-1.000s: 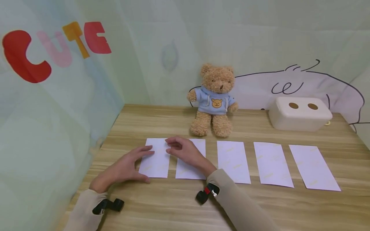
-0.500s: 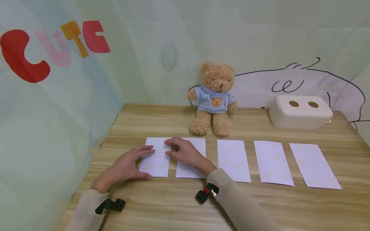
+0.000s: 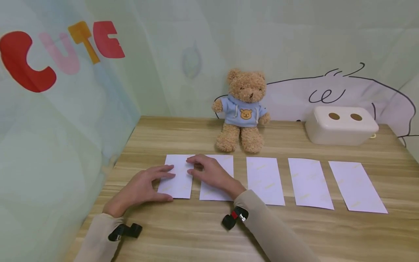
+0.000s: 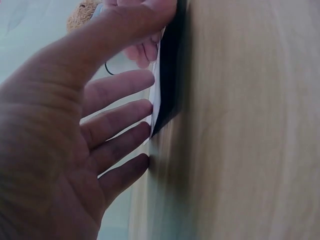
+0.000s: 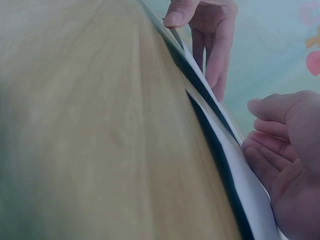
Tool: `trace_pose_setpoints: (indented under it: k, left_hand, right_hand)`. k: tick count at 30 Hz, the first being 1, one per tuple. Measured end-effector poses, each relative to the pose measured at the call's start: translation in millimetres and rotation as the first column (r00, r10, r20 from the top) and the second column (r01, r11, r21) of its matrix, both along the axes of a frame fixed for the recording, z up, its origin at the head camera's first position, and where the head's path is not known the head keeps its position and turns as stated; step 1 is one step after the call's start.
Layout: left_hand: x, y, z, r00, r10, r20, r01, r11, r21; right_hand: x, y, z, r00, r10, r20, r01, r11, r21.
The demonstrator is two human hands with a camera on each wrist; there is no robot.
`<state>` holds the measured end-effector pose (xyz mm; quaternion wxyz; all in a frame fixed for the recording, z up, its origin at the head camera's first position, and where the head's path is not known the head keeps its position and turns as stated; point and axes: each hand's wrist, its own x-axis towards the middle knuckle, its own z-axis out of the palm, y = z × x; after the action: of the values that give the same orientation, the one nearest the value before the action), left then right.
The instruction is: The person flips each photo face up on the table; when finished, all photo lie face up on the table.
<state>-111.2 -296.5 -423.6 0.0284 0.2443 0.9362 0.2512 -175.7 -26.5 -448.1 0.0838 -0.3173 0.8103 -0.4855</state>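
Several white rectangular cards with faint yellow marks lie in a row on the wooden table. My left hand [image 3: 140, 187] spreads over the left side of the leftmost card [image 3: 178, 185]. Its thumb lies by the near edge, and in the left wrist view its fairly straight fingertips [image 4: 142, 107] touch or nearly touch the card. My right hand [image 3: 211, 173] lies over the second card [image 3: 209, 193], partly hiding it. Its loosely bent fingertips reach the leftmost card's right edge, with nothing visible between thumb and fingers. The cards' dark undersides [image 5: 215, 145] show in the right wrist view.
To the right lie the third card [image 3: 266, 182], another card [image 3: 310, 183] and the rightmost card [image 3: 357, 187]. A teddy bear [image 3: 243, 112] in a blue hoodie sits at the back. A cream box [image 3: 342, 129] with two round holes stands back right. Printed cloth walls border the table.
My left thumb has shifted slightly right and closer to the leftmost card's near edge. The right hand has hardly moved. The head view has tilted a little.
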Motion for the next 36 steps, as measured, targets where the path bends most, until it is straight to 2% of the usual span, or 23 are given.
trace_pose_setpoints:
  k: [7,13,16,24,29,32,36]
  left_hand:
    - [-0.2,-2.5,1.1,1.000,-0.018,-0.020,0.019,0.998,0.068]
    - [-0.2,-4.2,0.6,1.000,-0.004,-0.016,0.006,0.990,0.137]
    - [-0.4,-5.6,-1.0,1.000,0.001,-0.015,0.001,0.986,0.164]
    - [-1.1,-8.7,-4.6,0.998,0.040,0.052,-0.049,0.979,0.196]
    - [-1.8,-8.6,-5.0,0.995,0.064,0.074,-0.079,0.974,0.212]
    - [-1.2,-7.8,-4.1,0.994,0.077,0.083,-0.094,0.969,0.229]
    - [-0.5,-7.2,-3.5,0.993,0.086,0.082,-0.103,0.965,0.241]
  right_hand:
    - [0.1,0.8,0.6,1.000,-0.012,0.010,0.012,1.000,-0.017]
    - [1.6,2.1,2.9,0.999,-0.014,0.044,0.018,0.996,-0.082]
    - [1.9,2.1,5.9,0.999,-0.039,0.036,0.042,0.996,-0.084]
    - [1.7,5.0,10.6,0.992,-0.124,0.007,0.124,0.992,-0.031]
    - [3.7,6.1,14.1,0.985,-0.120,0.121,0.130,0.989,-0.076]
    - [4.4,5.1,15.1,0.971,-0.085,0.222,0.113,0.987,-0.116]
    - [4.6,3.8,15.2,0.954,-0.046,0.295,0.090,0.986,-0.138]
